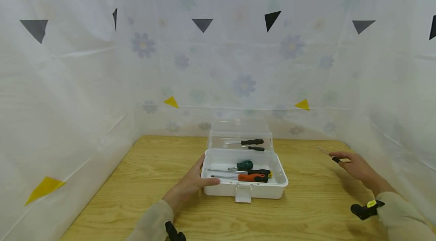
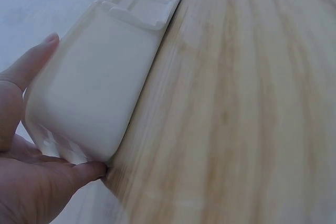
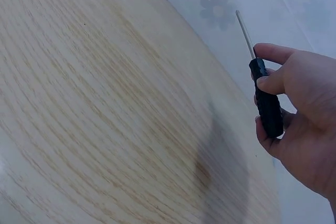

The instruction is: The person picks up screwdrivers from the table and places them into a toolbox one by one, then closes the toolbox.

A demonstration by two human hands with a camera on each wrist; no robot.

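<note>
While the wooden table filled the lower frame, the open white toolbox sat at lower centre, steadied at its left corner by the left hand, thumb and fingers curled round the wall. Far right, the right hand pinched a black-handled screwdriver, shaft pointing up-left. Judged from this, keeping that brace firm and carrying the tool level, tip clear of the rim, would serve best.

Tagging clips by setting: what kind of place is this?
Likely a staged recording booth: a wooden table enclosed by white floral sheeting stuck with triangle markers, plus a white toolbox of screwdrivers.
</note>
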